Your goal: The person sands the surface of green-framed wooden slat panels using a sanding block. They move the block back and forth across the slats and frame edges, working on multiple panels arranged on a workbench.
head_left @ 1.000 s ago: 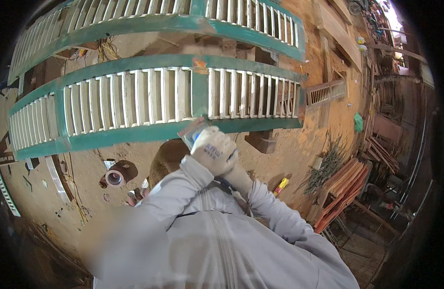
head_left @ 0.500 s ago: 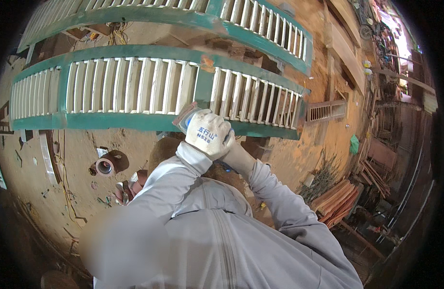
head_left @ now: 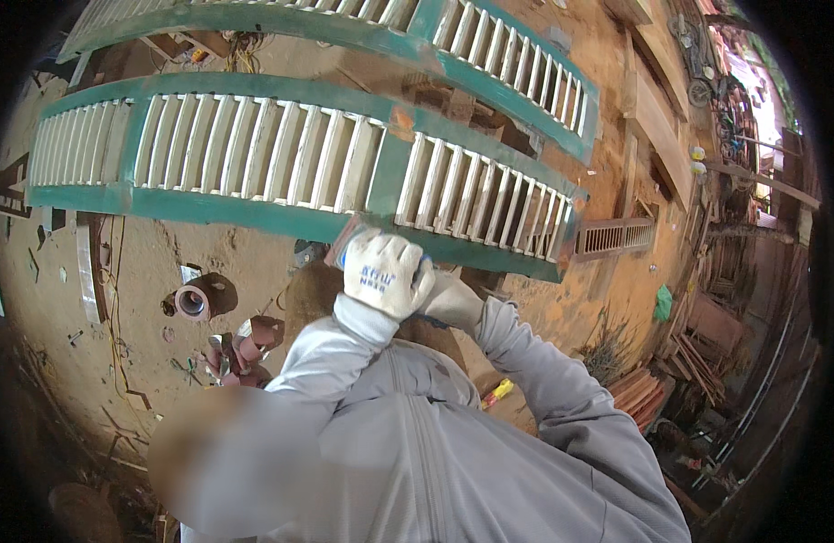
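Observation:
A long green shutter panel with whitish slats lies across in front of me. At its near rail, a sander shows only a reddish-brown edge of its flat pad beyond my glove. My left hand, in a white work glove, is closed over the top of the sander. Just behind it on the right, my right hand, gloved too, closes around the tool's rear. Most of the tool's body is hidden by the gloves. Its pad is at the rail's near edge; whether it touches there I cannot tell.
A second green slatted panel lies beyond the first. On the ground at left are a reddish-brown roll, curled reddish-brown sheets and a yellow cord. Stacked boards and a small slatted piece are at right.
Both hands and the sander have shifted slightly left and toward me along the near rail. The whole view has tilted a little, and a yellow-and-red object shows more by my right side.

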